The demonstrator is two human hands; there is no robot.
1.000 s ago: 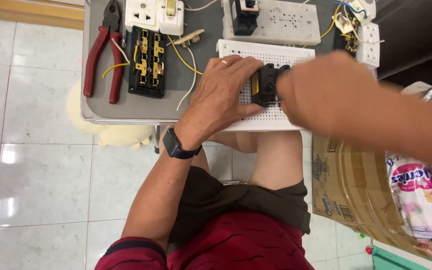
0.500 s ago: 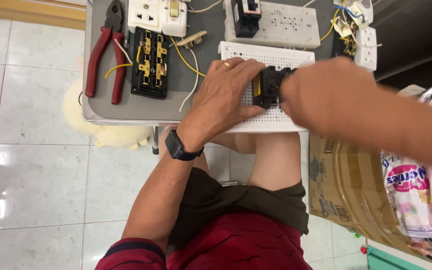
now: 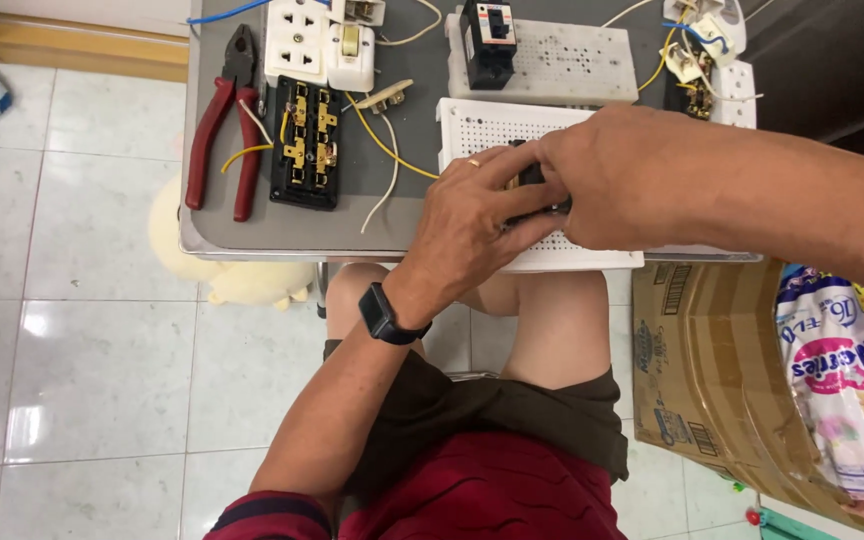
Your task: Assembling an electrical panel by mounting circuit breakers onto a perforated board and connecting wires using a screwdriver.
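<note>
Both hands, left hand [image 3: 472,215] and right hand [image 3: 617,175], pinch a black part [image 3: 532,185], steadying it flat against the white board [image 3: 572,255].

Both hands, the left hand [image 3: 472,215] and the right hand [image 3: 612,175], crowd the white perforated board [image 3: 482,125], covering its middle. Left of them, bare grey table [image 3: 402,215] lies open, crossed by a yellow wire [image 3: 392,150]. Farther left, the black terminal block [image 3: 307,145] and red pliers [image 3: 217,130] block passage.

Red-handled pliers [image 3: 220,125], a black terminal block [image 3: 307,145], perhaps a cardboard box [image 3: 712,360].
</note>
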